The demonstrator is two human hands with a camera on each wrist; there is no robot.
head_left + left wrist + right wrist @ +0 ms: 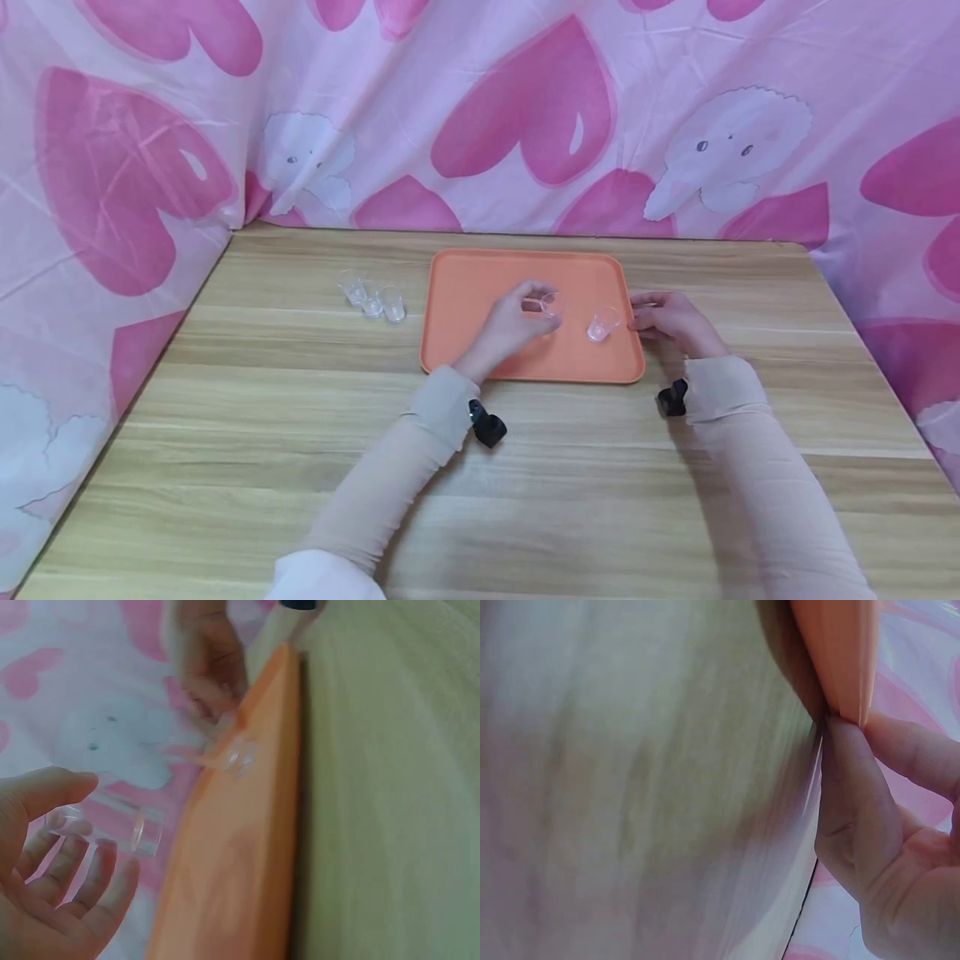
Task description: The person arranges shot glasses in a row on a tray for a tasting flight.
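Holding a clear cup (551, 303) clamped between thumb and fingers, my left hand (515, 321) is hovering above the orange tray (480, 279); right of that grip, my right hand (671, 321) is pinching the tray's edge. I am judging the step to be placing the cup; the next move is probably calling for an upright lowering and a gentle release. Just right of my left grip, the tray is bearing a standing cup (600, 327). Well to its left, three more cups (372, 305) are standing on the table (225, 467). No cup is showing visible contents.
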